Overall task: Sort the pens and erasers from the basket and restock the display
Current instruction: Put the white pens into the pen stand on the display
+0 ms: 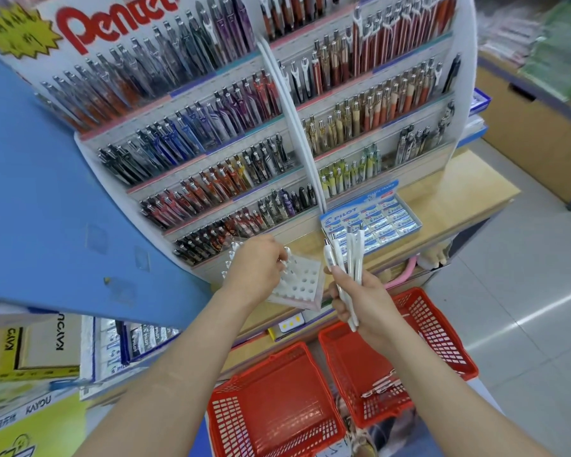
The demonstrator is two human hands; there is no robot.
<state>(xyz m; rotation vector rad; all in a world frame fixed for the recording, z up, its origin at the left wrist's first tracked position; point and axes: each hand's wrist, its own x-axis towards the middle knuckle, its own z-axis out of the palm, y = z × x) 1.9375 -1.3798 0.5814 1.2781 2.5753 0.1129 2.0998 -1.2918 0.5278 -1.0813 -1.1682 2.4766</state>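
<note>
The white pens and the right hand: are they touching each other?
Touching. The head view shows the right hand closed around the bundle of white pens, with its fingers wrapped across the barrels.

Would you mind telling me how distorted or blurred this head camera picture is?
Head view: strong wide-angle bowing bends the pen display and its white divider; the far shelves top right are blurred; glare streaks the floor; the hands and white pens stay fairly sharp.

"Pentel" in red on the display header (119, 24). "PILOT" on the eraser box (373, 222) and packs (139, 341) lower left. "KAYOU" on yellow boxes (37, 404).
</note>
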